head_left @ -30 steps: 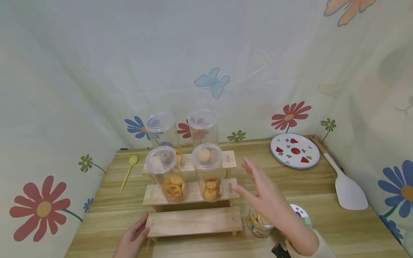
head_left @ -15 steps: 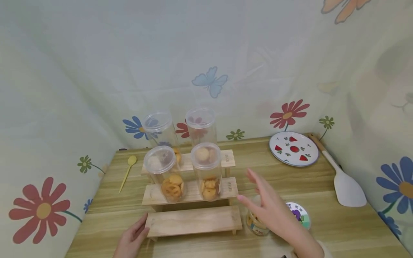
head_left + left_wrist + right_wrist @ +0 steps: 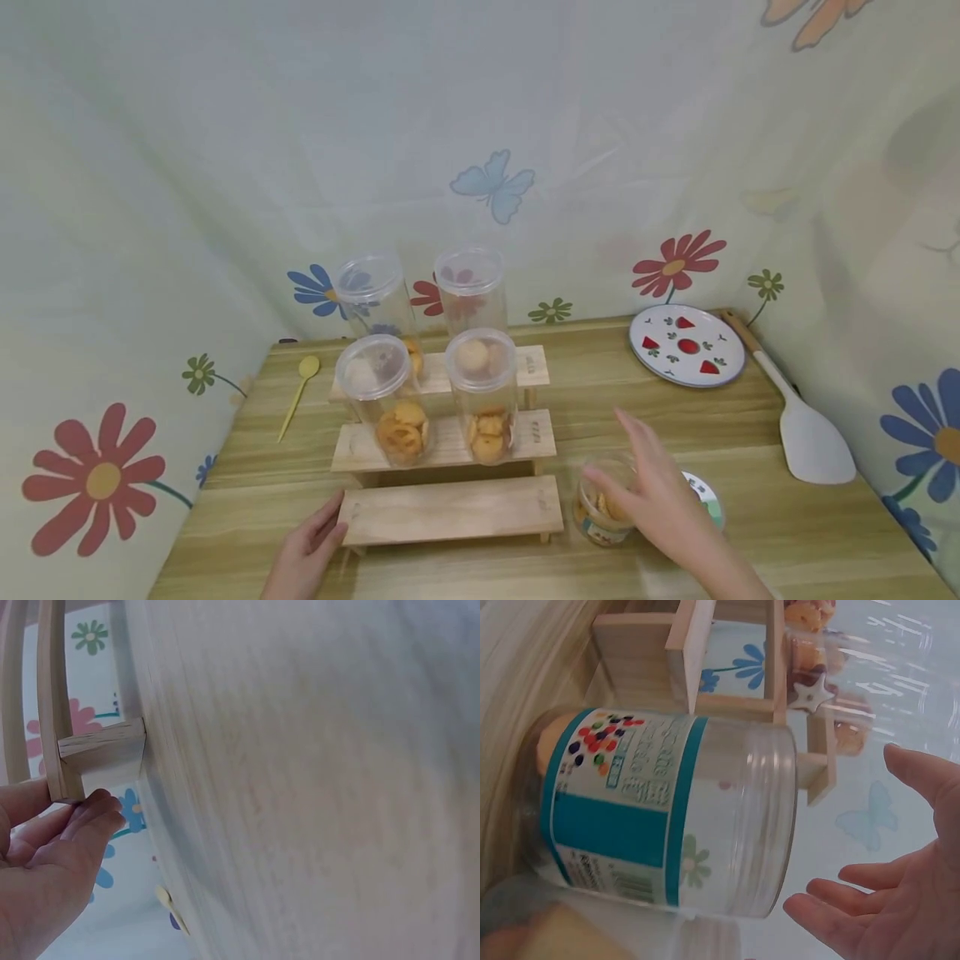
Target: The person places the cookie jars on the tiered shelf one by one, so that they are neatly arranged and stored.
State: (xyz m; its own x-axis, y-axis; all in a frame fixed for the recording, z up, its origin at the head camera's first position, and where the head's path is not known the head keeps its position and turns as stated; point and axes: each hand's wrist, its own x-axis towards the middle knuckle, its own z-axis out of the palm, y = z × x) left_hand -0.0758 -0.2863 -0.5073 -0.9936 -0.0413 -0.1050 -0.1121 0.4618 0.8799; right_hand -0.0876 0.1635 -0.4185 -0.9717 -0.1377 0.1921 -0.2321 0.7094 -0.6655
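A three-step wooden rack stands at the front middle of the table. My left hand grips the left end of its lowest board, with the thumb on one face and the fingers at the edge in the left wrist view. Spread and holding nothing, my right hand hovers at the right of the rack. Beside its thumb stands a clear lidless jar with a teal-banded label and cookies inside. The thumb and fingertips are apart from the jar's threaded rim in the right wrist view.
Four tall lidded canisters with cookies, such as the front right one, occupy the upper two steps. A printed round lid shows behind my right hand. Further right are a patterned plate and a spatula; a yellow spoon lies left.
My right hand has moved right and down from beside the middle step to the open jar, its fingers still spread. The left hand stays at the rack's lowest board.
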